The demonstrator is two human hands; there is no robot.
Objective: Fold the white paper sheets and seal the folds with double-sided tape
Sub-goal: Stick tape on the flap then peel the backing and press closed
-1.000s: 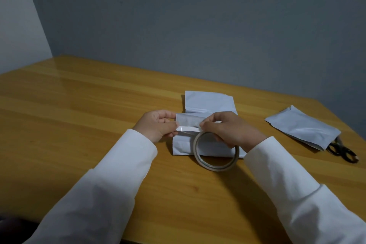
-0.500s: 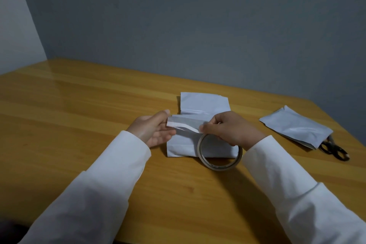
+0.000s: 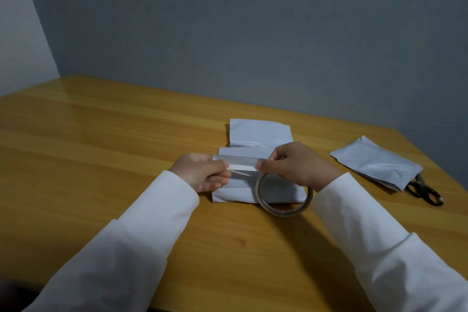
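Taping is the step in hand, judging by the strip you have stretched between your hands above the work. Your left hand (image 3: 202,175) pinches the free end of the white double-sided tape strip (image 3: 240,163) between thumb and curled fingers. Beneath the strip lies the folded white paper sheet (image 3: 258,137) on the glossy wooden table (image 3: 101,147), its far flap lying open and flat toward the wall. Your right hand (image 3: 298,165) pinches the strip's other end, and the tan ring-shaped roll of tape (image 3: 283,196) hangs from that hand, its lower edge near the sheet's front edge. Next, you likely need to lower the strip level onto the fold, press it down and part it from the roll; keep it taut so it does not twist or stick to itself. Well apart to the right rests a finished folded white paper packet (image 3: 374,162), touching the black-handled scissors (image 3: 423,190) beyond it.
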